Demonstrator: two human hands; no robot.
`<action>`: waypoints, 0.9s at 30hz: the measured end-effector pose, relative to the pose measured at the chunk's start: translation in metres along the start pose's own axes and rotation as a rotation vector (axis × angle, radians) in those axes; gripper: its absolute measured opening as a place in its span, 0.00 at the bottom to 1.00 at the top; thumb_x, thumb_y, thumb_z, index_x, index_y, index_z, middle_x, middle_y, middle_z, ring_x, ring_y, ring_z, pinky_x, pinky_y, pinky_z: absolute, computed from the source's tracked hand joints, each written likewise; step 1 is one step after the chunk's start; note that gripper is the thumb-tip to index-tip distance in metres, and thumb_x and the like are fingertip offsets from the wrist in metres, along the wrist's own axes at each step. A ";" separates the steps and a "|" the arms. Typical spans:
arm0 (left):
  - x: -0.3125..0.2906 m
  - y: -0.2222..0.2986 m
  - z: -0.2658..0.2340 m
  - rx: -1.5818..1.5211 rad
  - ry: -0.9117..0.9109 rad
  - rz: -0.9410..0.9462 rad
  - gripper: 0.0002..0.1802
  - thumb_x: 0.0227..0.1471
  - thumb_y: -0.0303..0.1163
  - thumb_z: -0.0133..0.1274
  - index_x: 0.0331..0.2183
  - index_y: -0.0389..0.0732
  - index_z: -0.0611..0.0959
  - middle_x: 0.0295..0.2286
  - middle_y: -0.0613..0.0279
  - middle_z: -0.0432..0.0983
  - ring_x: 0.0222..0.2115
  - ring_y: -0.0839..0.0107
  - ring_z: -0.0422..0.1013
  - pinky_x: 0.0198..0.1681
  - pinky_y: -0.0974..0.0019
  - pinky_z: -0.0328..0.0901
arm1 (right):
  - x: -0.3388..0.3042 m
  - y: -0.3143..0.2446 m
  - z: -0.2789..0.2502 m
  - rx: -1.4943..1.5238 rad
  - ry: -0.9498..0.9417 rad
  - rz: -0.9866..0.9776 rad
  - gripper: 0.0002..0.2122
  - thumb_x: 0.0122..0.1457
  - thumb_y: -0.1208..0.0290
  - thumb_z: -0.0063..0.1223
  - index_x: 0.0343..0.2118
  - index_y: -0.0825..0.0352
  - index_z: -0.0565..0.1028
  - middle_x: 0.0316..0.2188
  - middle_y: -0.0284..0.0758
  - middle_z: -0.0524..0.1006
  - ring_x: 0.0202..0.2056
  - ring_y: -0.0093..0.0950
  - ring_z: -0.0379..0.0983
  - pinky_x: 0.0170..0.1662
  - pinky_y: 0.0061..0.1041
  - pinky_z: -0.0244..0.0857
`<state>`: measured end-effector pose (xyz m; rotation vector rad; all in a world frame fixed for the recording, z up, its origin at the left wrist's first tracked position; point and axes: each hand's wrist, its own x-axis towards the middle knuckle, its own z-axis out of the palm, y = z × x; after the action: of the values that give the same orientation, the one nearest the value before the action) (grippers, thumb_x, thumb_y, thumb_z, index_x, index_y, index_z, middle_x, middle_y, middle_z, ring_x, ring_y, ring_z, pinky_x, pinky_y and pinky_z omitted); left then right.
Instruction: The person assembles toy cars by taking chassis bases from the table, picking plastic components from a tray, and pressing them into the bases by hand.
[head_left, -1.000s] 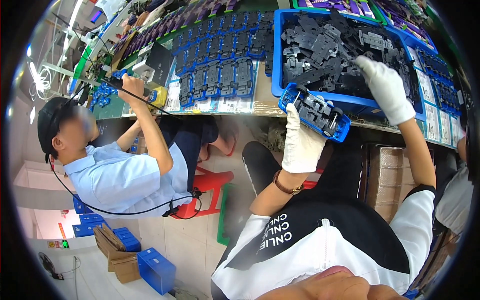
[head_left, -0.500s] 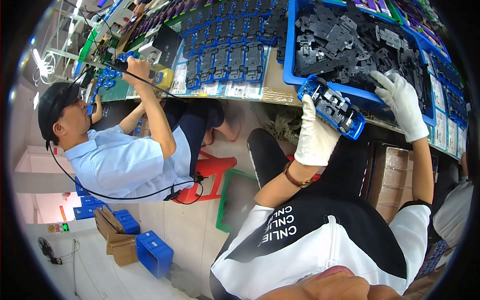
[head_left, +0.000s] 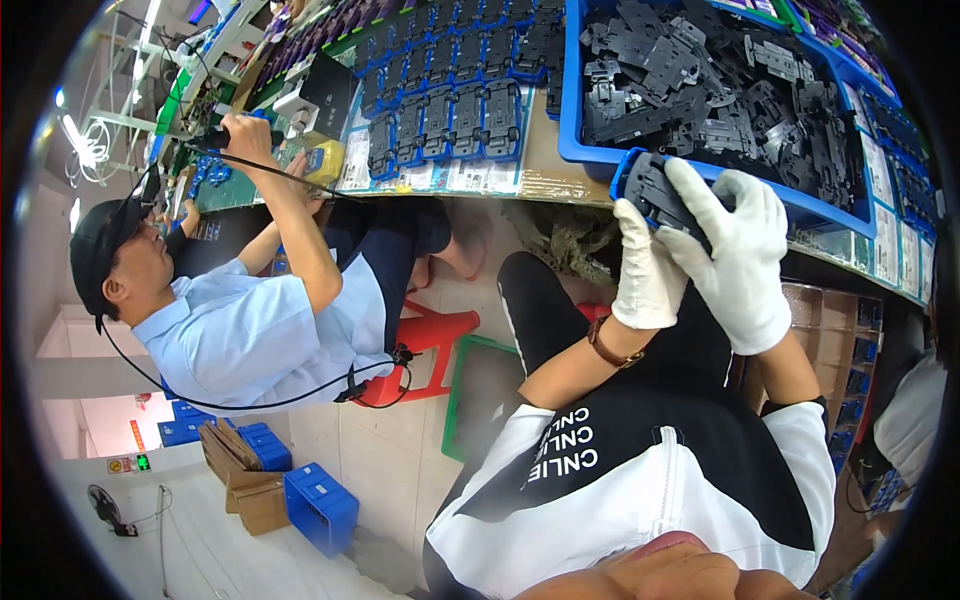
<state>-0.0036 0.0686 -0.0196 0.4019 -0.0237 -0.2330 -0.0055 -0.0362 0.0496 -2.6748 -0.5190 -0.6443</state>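
Observation:
A blue toy car body (head_left: 627, 172) lies upside down in my left hand (head_left: 648, 275), just off the bench's front edge. My left hand is closed around it, its thumb along the near side. Over the car's underside sits a black chassis plate (head_left: 662, 195). My right hand (head_left: 745, 265) grips this plate, fingers on the far side and thumb close to my left hand. Both hands wear white gloves. The gloves cover much of the car, so its wheels are hidden. Just beyond is a blue bin (head_left: 590, 152) heaped with loose black chassis plates (head_left: 700, 90).
Rows of blue toy cars with black undersides (head_left: 455, 120) stand on the bench left of the bin. More cars (head_left: 905, 165) are to the right. At left a co-worker in a light blue shirt (head_left: 240, 335) sits on a red stool (head_left: 430, 345). A divided tray (head_left: 800, 340) is below right.
My right hand has come from the bin to the car, now with a black plate over the underside. The car has tilted, and my left hand has shifted slightly right.

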 end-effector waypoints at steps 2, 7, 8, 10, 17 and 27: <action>-0.002 -0.007 -0.004 0.058 -0.038 0.043 0.42 0.54 0.63 0.43 0.59 0.45 0.60 0.56 0.59 0.60 0.57 0.64 0.58 0.61 0.58 0.53 | -0.001 -0.002 0.007 -0.015 0.034 0.004 0.26 0.45 0.62 0.62 0.51 0.56 0.74 0.34 0.37 0.69 0.39 0.37 0.66 0.47 0.36 0.58; -0.001 -0.003 -0.010 -0.023 0.005 0.013 0.30 0.60 0.44 0.47 0.59 0.46 0.61 0.53 0.61 0.64 0.55 0.67 0.61 0.60 0.61 0.54 | -0.004 -0.009 0.011 0.091 0.057 -0.091 0.23 0.51 0.63 0.54 0.52 0.63 0.72 0.43 0.42 0.69 0.48 0.39 0.65 0.55 0.39 0.53; 0.003 -0.001 -0.010 0.074 0.043 0.094 0.29 0.59 0.41 0.49 0.58 0.46 0.63 0.51 0.61 0.66 0.53 0.67 0.63 0.59 0.60 0.56 | -0.005 -0.002 0.013 0.267 0.009 -0.077 0.22 0.53 0.69 0.51 0.53 0.66 0.70 0.49 0.43 0.67 0.53 0.40 0.63 0.59 0.38 0.52; 0.006 0.008 0.000 0.052 0.074 0.172 0.24 0.56 0.32 0.51 0.55 0.47 0.68 0.46 0.63 0.72 0.48 0.65 0.69 0.55 0.58 0.62 | -0.014 0.013 0.012 0.510 0.136 0.067 0.24 0.56 0.66 0.50 0.56 0.69 0.66 0.53 0.42 0.65 0.53 0.36 0.64 0.57 0.35 0.56; 0.002 0.008 0.005 0.104 0.167 0.247 0.19 0.57 0.30 0.50 0.50 0.46 0.70 0.44 0.63 0.73 0.45 0.64 0.70 0.49 0.54 0.66 | -0.031 0.007 0.017 1.406 -0.183 0.659 0.27 0.52 0.79 0.57 0.57 0.70 0.64 0.55 0.36 0.68 0.42 0.18 0.70 0.40 0.17 0.68; -0.001 0.009 0.001 0.174 0.316 0.374 0.19 0.57 0.28 0.50 0.50 0.46 0.68 0.41 0.61 0.74 0.42 0.64 0.72 0.46 0.58 0.68 | -0.037 0.002 0.049 1.432 -0.053 0.595 0.26 0.53 0.80 0.56 0.56 0.70 0.66 0.52 0.34 0.70 0.44 0.18 0.69 0.42 0.16 0.67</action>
<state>-0.0023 0.0767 -0.0148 0.5952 0.1911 0.2045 -0.0174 -0.0283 -0.0099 -1.3299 -0.0612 0.0524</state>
